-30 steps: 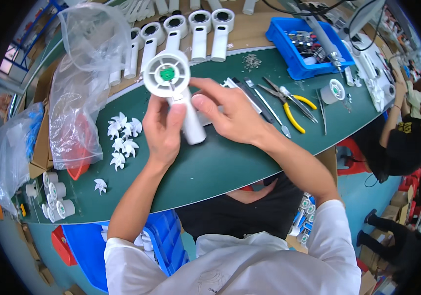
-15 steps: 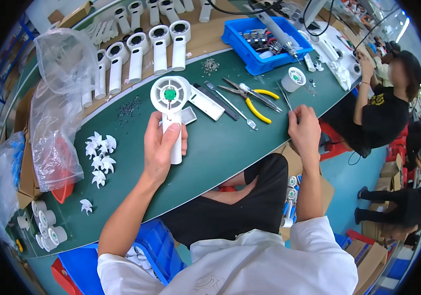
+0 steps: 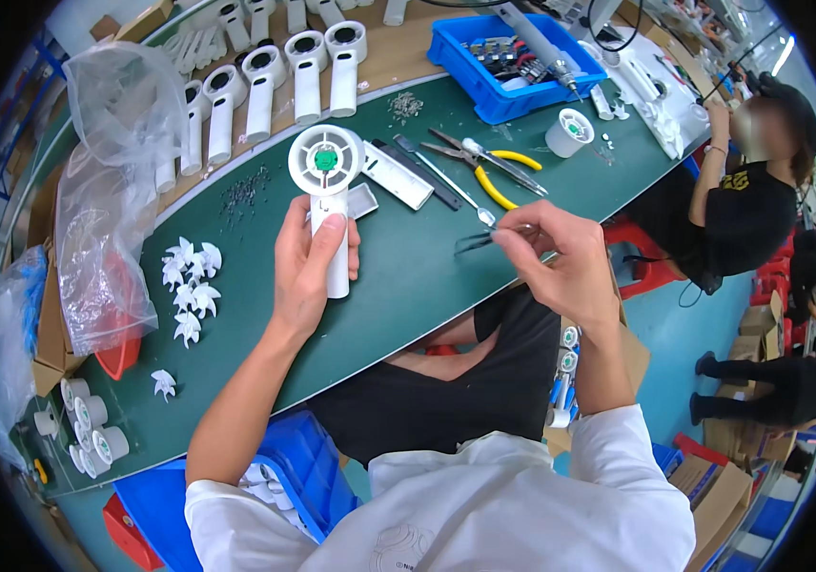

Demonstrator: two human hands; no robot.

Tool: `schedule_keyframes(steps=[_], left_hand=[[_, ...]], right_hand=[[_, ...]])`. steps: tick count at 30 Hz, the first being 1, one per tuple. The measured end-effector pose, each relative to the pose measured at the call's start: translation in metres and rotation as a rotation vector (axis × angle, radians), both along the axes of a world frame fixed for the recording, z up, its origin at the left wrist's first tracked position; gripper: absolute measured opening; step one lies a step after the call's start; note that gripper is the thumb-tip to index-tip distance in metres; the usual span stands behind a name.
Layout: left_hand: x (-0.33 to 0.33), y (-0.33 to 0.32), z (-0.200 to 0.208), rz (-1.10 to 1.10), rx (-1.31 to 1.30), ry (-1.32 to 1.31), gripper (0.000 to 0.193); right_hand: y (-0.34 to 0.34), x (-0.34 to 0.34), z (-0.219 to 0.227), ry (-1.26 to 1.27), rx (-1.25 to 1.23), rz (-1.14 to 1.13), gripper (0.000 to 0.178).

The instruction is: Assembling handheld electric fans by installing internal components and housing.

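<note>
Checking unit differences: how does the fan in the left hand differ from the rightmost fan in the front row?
The held fan is gripped in the left hand; the row fan rests on the brown surface. The held fan's centre is green, the row fan's black. Both are white, with round heads and straight handles.

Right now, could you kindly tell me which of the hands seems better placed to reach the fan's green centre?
Probably the right hand: it holds dark tweezers pointing roughly toward the white fan, while the left hand is occupied gripping that fan.
</note>
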State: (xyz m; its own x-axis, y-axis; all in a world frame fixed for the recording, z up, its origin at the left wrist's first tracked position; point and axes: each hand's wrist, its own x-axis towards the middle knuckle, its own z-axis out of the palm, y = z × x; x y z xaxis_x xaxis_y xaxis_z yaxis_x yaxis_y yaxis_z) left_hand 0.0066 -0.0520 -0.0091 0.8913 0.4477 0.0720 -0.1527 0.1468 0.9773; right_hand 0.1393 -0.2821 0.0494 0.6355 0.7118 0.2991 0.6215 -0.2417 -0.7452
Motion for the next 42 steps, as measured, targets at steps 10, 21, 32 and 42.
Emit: schedule_keyframes(steps=[10, 21, 32, 42], left_hand=[[0.006, -0.006, -0.005, -0.009, -0.053, -0.030, 0.033], [0.015, 0.013, -0.011, 0.026, 0.018, -0.011, 0.029], [0.014, 0.002, -0.006, -0.013, -0.049, 0.010, 0.027], [0.010, 0.001, -0.007, -0.022, 0.053, 0.045, 0.032]], right_hand=[[0.022, 0.013, -0.039, 0.104, 0.113, 0.198, 0.019], [-0.033, -0.104, -0.196, 0.573, 0.236, -0.269, 0.020], [0.004, -0.134, -0.277, 0.225, 0.052, 0.167, 0.017], [0.006, -0.155, -0.253, -0.148, -0.606, 0.588, 0.017]])
